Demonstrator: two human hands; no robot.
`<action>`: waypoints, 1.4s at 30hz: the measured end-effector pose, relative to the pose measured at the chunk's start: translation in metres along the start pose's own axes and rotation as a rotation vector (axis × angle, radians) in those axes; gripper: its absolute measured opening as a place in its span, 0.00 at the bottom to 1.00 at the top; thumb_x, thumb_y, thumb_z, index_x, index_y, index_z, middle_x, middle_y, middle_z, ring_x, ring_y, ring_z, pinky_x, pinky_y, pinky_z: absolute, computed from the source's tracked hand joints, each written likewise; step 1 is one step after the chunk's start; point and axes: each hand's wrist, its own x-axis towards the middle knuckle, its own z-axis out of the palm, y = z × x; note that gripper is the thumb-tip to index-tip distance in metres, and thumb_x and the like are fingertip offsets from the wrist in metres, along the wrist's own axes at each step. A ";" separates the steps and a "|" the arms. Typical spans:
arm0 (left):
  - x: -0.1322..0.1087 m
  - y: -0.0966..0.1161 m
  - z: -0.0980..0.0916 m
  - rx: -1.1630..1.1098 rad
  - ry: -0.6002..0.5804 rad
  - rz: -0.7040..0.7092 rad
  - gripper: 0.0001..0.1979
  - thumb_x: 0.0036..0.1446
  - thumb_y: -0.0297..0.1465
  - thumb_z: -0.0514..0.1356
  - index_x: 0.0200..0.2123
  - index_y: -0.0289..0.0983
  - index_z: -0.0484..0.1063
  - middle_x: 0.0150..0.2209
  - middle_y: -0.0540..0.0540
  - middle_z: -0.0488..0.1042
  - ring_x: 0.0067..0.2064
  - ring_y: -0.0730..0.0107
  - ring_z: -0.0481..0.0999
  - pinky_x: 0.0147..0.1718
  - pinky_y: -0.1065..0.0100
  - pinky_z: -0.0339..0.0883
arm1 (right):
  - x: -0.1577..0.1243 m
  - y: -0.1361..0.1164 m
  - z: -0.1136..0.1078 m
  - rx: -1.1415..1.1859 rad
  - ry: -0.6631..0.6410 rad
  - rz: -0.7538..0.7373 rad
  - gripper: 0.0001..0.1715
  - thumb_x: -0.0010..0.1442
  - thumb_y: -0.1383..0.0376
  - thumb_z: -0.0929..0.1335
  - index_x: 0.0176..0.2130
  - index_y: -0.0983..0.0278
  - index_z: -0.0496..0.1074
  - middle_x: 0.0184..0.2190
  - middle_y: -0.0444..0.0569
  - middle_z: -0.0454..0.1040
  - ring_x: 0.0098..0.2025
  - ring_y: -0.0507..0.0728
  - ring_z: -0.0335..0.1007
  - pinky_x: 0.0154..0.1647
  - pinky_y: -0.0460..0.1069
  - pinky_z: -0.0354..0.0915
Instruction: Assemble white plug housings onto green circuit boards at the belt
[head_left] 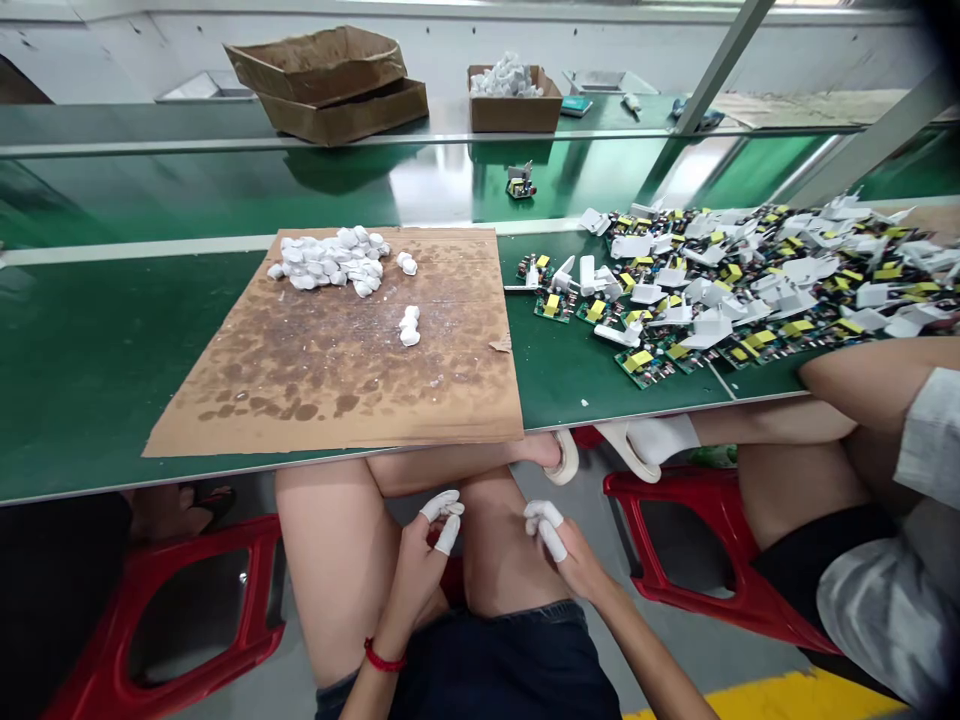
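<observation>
Resting over the thighs [330, 570] at bottom centre, the left hand [417, 580] and right hand [574, 560] have white-capped fingertips [448, 535] pressed together, pinching nothing visible. Above them, a cardboard sheet [330, 400] on the green bench [97, 370] seems to keep white plastic pieces [326, 262] apart from circuit boards [645, 365] heaped right.

Circuit boards [643, 366] right of the cardboard sheet [330, 400]

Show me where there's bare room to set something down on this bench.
Bare green bench lies left of the cardboard sheet; the sheet's lower half is also open, below the white plastic pieces. Crowded: right of the sheet, where white casings and circuit boards pile up.
</observation>
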 end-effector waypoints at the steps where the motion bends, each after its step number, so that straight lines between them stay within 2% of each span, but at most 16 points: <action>1: 0.000 0.000 0.000 0.011 -0.005 0.002 0.21 0.49 0.39 0.57 0.43 0.31 0.71 0.43 0.36 0.78 0.44 0.59 0.78 0.45 0.59 0.73 | 0.001 -0.001 -0.001 -0.001 0.035 0.001 0.23 0.67 0.53 0.53 0.40 0.62 0.68 0.21 0.44 0.68 0.23 0.54 0.65 0.30 0.49 0.64; 2: 0.000 0.000 -0.001 0.020 -0.008 0.005 0.21 0.50 0.39 0.57 0.43 0.31 0.71 0.43 0.36 0.78 0.44 0.59 0.78 0.45 0.59 0.73 | 0.001 -0.001 -0.001 0.012 0.074 -0.002 0.24 0.67 0.52 0.52 0.40 0.62 0.68 0.19 0.43 0.66 0.21 0.54 0.63 0.28 0.49 0.64; 4: 0.000 -0.001 -0.002 0.028 -0.008 0.013 0.21 0.50 0.39 0.57 0.43 0.31 0.70 0.43 0.35 0.78 0.43 0.59 0.78 0.45 0.58 0.73 | -0.001 0.000 -0.001 0.057 0.115 -0.027 0.26 0.67 0.52 0.51 0.41 0.63 0.68 0.22 0.46 0.70 0.24 0.55 0.67 0.31 0.50 0.65; 6: 0.001 -0.002 -0.004 0.026 -0.005 0.020 0.20 0.50 0.39 0.57 0.43 0.32 0.71 0.43 0.36 0.78 0.42 0.60 0.78 0.45 0.58 0.73 | -0.005 0.003 -0.003 0.053 0.044 -0.065 0.26 0.67 0.52 0.51 0.42 0.63 0.69 0.29 0.51 0.74 0.31 0.57 0.72 0.38 0.52 0.67; 8: 0.001 -0.003 -0.005 0.019 0.001 0.028 0.19 0.50 0.38 0.58 0.42 0.33 0.71 0.42 0.38 0.78 0.42 0.60 0.78 0.45 0.58 0.73 | -0.009 0.009 -0.007 -0.003 -0.006 -0.067 0.24 0.66 0.52 0.55 0.40 0.62 0.71 0.31 0.51 0.75 0.33 0.58 0.72 0.39 0.52 0.67; 12: 0.004 -0.007 -0.005 0.014 0.005 0.032 0.18 0.49 0.37 0.58 0.42 0.33 0.72 0.40 0.39 0.79 0.42 0.60 0.78 0.45 0.59 0.73 | -0.006 0.021 -0.015 -0.058 0.180 0.028 0.23 0.66 0.53 0.55 0.42 0.62 0.71 0.30 0.51 0.75 0.34 0.59 0.72 0.39 0.53 0.67; 16: 0.005 -0.012 0.001 0.023 -0.015 0.033 0.19 0.51 0.38 0.58 0.42 0.33 0.72 0.42 0.39 0.78 0.43 0.60 0.78 0.45 0.58 0.73 | 0.013 0.024 0.000 0.024 0.205 0.015 0.23 0.67 0.54 0.54 0.46 0.62 0.68 0.45 0.54 0.73 0.50 0.59 0.69 0.53 0.55 0.63; 18: 0.006 -0.013 0.003 0.060 -0.034 0.041 0.18 0.51 0.39 0.58 0.42 0.33 0.72 0.44 0.38 0.78 0.44 0.60 0.78 0.46 0.58 0.72 | 0.022 0.027 0.012 0.048 0.191 0.007 0.22 0.66 0.52 0.55 0.46 0.61 0.68 0.48 0.53 0.72 0.53 0.59 0.67 0.56 0.55 0.61; 21: 0.006 -0.015 0.003 0.117 -0.064 0.053 0.17 0.52 0.38 0.57 0.42 0.33 0.73 0.44 0.38 0.77 0.45 0.59 0.77 0.47 0.58 0.72 | 0.029 0.036 0.020 0.065 0.233 0.029 0.24 0.65 0.50 0.55 0.44 0.61 0.68 0.43 0.52 0.75 0.47 0.59 0.71 0.52 0.55 0.64; 24: 0.008 -0.020 0.001 0.155 -0.059 0.066 0.17 0.53 0.38 0.56 0.42 0.34 0.72 0.44 0.38 0.78 0.44 0.60 0.77 0.47 0.58 0.72 | 0.031 0.046 0.013 0.078 0.332 0.069 0.27 0.67 0.50 0.50 0.42 0.62 0.67 0.33 0.51 0.75 0.37 0.58 0.74 0.46 0.56 0.67; 26: 0.010 -0.024 0.002 0.175 -0.050 0.071 0.17 0.54 0.38 0.55 0.42 0.33 0.72 0.43 0.38 0.78 0.44 0.60 0.78 0.46 0.58 0.73 | 0.033 0.047 0.009 0.086 0.359 0.070 0.26 0.67 0.50 0.50 0.43 0.62 0.66 0.35 0.51 0.75 0.40 0.59 0.73 0.48 0.56 0.66; 30: 0.019 -0.028 0.010 0.207 -0.103 0.104 0.17 0.55 0.38 0.53 0.42 0.33 0.71 0.42 0.37 0.77 0.42 0.59 0.78 0.45 0.58 0.73 | 0.038 0.041 0.016 0.089 0.300 0.029 0.23 0.64 0.49 0.56 0.44 0.61 0.68 0.45 0.51 0.74 0.49 0.59 0.70 0.53 0.54 0.63; 33: 0.025 -0.023 0.019 0.250 -0.213 0.168 0.16 0.56 0.37 0.52 0.43 0.34 0.71 0.43 0.39 0.76 0.45 0.61 0.76 0.49 0.58 0.70 | 0.037 0.041 0.022 0.069 0.357 0.054 0.23 0.65 0.50 0.56 0.40 0.62 0.69 0.30 0.48 0.75 0.35 0.57 0.73 0.41 0.52 0.68; 36: 0.026 -0.019 0.023 0.318 -0.303 0.207 0.16 0.56 0.37 0.54 0.46 0.38 0.69 0.48 0.42 0.73 0.51 0.61 0.72 0.55 0.58 0.63 | 0.031 0.044 0.018 0.050 0.475 0.092 0.25 0.66 0.51 0.52 0.39 0.63 0.67 0.16 0.41 0.65 0.20 0.55 0.64 0.26 0.50 0.63; 39: 0.016 -0.023 0.017 0.414 -0.249 0.131 0.17 0.58 0.38 0.51 0.47 0.35 0.67 0.49 0.35 0.71 0.52 0.52 0.71 0.55 0.48 0.60 | 0.023 0.042 0.013 0.044 0.502 0.084 0.25 0.66 0.51 0.52 0.40 0.63 0.67 0.15 0.40 0.64 0.19 0.55 0.63 0.25 0.50 0.62; 42: 0.001 -0.026 0.005 0.473 -0.156 0.049 0.17 0.60 0.38 0.46 0.44 0.31 0.65 0.45 0.29 0.70 0.50 0.47 0.71 0.51 0.43 0.60 | 0.017 0.035 0.016 0.042 0.507 0.069 0.23 0.66 0.54 0.53 0.41 0.63 0.68 0.21 0.45 0.71 0.25 0.57 0.69 0.33 0.52 0.65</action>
